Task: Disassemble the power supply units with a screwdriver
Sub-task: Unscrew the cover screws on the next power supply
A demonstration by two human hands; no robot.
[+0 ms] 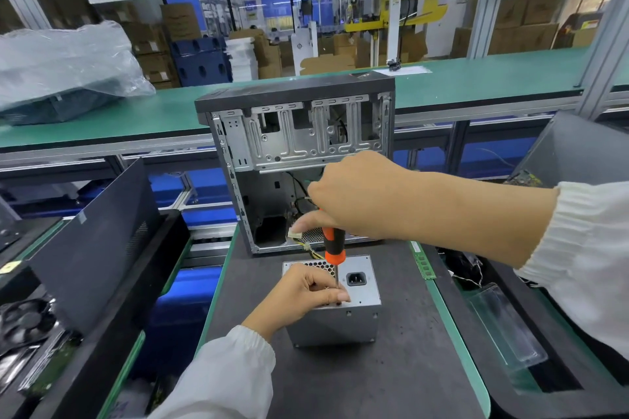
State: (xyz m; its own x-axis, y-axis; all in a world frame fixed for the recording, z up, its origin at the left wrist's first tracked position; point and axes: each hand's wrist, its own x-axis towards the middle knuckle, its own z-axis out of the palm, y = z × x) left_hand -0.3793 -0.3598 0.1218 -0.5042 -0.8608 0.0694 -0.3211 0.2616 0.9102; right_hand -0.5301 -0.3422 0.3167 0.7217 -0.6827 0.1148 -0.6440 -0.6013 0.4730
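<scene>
Power supply unit [335,309] stands on the dark work mat [391,367], just in front of the open computer case [299,160]. Your right hand [354,194] grips the orange-and-black screwdriver [333,243] upright, tip on the unit's top face. Your left hand [306,292] rests on that face, fingers curled, pinching the shaft near the tip.

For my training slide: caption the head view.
Right hand drives an orange screwdriver into a power supply unit while left hand steadies the shaft.
</scene>
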